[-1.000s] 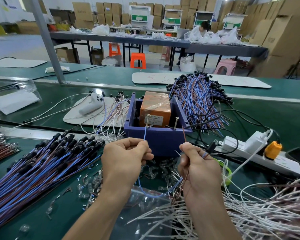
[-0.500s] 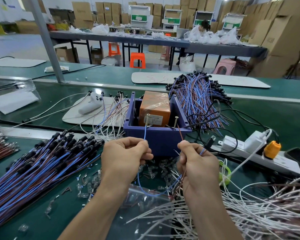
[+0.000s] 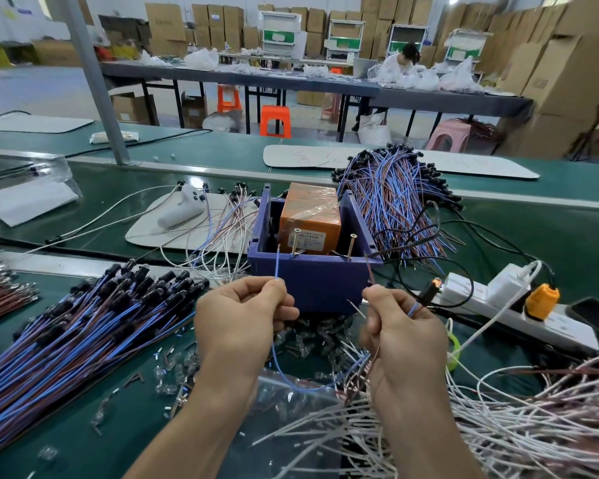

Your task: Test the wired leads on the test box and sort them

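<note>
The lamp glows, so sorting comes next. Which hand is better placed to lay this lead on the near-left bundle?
Probably left: the left hand pinches the blue wire and sits beside that bundle; the right hand holds the brown wire farther away.

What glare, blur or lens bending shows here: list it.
Head view: the wide lens tilts the grey post and the right-edge cartons inward; light glares off the wrapped orange box; the left hand and right hand are sharp.
</note>
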Tool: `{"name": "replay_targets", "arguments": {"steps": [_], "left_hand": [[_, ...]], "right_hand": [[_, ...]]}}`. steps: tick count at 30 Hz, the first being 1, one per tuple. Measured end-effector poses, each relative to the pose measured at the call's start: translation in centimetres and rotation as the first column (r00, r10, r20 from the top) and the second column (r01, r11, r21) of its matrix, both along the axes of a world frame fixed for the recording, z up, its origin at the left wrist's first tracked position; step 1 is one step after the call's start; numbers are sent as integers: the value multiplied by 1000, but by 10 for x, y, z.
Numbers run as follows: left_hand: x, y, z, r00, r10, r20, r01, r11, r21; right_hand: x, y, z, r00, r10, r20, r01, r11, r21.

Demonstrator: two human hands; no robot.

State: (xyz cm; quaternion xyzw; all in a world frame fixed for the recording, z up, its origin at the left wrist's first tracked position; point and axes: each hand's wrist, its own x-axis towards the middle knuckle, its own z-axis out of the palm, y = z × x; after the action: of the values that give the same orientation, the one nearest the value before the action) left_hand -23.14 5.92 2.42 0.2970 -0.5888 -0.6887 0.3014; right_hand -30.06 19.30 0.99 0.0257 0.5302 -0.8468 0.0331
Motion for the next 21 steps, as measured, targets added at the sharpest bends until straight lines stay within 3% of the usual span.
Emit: {"name": "replay_targets", "arguments": {"steps": [3, 7, 9, 14, 17, 19, 21], "left_hand": [[8, 7, 2, 997, -48, -53, 49, 999, 17], [12, 16, 7, 962, -266, -56, 271, 956, 108], [15, 15, 9, 930, -365, -44, 367, 918, 150], [22, 5, 8, 900, -429, -75, 434, 869, 237], [27, -3, 12, 844, -524, -112, 533, 798, 281], [31, -12, 17, 810, -581, -81, 581, 775, 250], [33, -23, 21, 863, -506, -1, 493, 840, 226]], "right_hand": [[9, 0, 1, 991, 128, -42, -125, 989, 75], [19, -5, -1, 953, 294, -76, -276, 942, 192], [20, -5, -3, 938, 336, -87, -310, 924, 226], [23, -2, -4, 892, 425, -152, -345, 860, 375], [26, -1, 6, 838, 528, -137, -416, 781, 466], [24, 4, 12, 854, 512, -97, -431, 798, 421], [19, 16, 21, 896, 442, -44, -419, 875, 243]]}}
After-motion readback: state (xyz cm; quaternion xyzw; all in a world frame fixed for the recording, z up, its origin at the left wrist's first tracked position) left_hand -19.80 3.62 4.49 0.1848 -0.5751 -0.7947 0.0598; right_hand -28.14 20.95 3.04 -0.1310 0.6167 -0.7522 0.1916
